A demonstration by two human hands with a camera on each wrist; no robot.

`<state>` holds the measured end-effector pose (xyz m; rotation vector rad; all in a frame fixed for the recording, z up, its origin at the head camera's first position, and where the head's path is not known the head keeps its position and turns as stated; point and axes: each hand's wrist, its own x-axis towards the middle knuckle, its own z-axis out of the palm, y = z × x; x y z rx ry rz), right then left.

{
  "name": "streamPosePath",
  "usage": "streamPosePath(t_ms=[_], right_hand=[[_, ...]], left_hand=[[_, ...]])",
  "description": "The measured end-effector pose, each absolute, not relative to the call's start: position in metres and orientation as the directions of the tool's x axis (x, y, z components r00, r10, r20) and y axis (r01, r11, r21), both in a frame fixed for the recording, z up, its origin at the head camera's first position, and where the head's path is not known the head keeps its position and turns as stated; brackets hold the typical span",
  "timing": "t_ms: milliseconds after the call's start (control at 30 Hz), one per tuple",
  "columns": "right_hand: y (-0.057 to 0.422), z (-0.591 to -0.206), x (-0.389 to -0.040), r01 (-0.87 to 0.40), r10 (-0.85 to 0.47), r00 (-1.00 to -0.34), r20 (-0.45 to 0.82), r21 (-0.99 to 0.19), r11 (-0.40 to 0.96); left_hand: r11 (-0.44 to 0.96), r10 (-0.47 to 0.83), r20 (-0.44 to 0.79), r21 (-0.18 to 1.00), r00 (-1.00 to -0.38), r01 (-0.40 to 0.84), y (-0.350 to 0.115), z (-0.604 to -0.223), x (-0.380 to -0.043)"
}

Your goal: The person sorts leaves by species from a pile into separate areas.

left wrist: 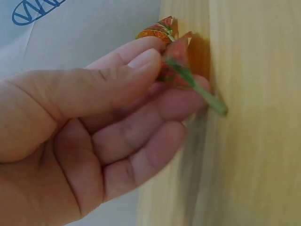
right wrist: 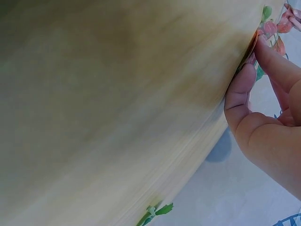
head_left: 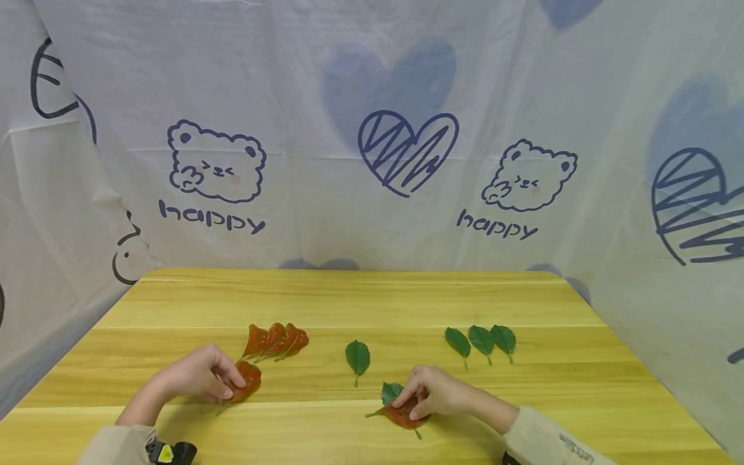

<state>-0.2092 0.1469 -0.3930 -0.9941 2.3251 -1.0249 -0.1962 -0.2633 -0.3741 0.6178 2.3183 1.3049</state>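
1. While I monitor remotely, the left hand (head_left: 196, 376) pinches a red leaf (head_left: 251, 382) just beside the red row (head_left: 276, 340); a careless sweep could snag it.
2. Over on the right, I see the right hand (head_left: 440, 391) pinching another red leaf (head_left: 402, 418), laid across a green leaf (head_left: 392, 392) on the table (head_left: 302, 433); that overlap could drag both along.
3. If either pinch tightens, I'd expect creasing or tearing.

five red leaves (head_left: 250, 379), five green leaves (head_left: 357, 357)
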Motion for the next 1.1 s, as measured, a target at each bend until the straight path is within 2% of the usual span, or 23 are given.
streamPosePath(t_ms=[200, 533, 800, 1100], right_hand=[[0.147, -0.393, -0.209, -0.44, -0.745, -0.662, -0.083, -0.762, 0.476], [0.148, -0.396, -0.21, -0.436, -0.743, -0.664, -0.083, -0.764, 0.475], [0.148, -0.398, -0.211, -0.444, -0.744, -0.664, -0.076, -0.76, 0.474], [0.148, -0.397, -0.211, -0.448, -0.741, -0.666, -0.082, -0.75, 0.486]], left_hand=[[0.461, 0.594, -0.154, 0.869, -0.79, 0.178, -0.265, -0.371, -0.196], [0.482, 0.593, -0.178, 0.86, -0.786, 0.169, -0.271, -0.357, -0.192], [0.624, 0.452, -0.199, 0.767, -0.869, 0.149, -0.272, -0.342, -0.189], [0.711, 0.329, -0.045, 0.669, -0.943, 0.216, -0.244, -0.334, -0.187]])
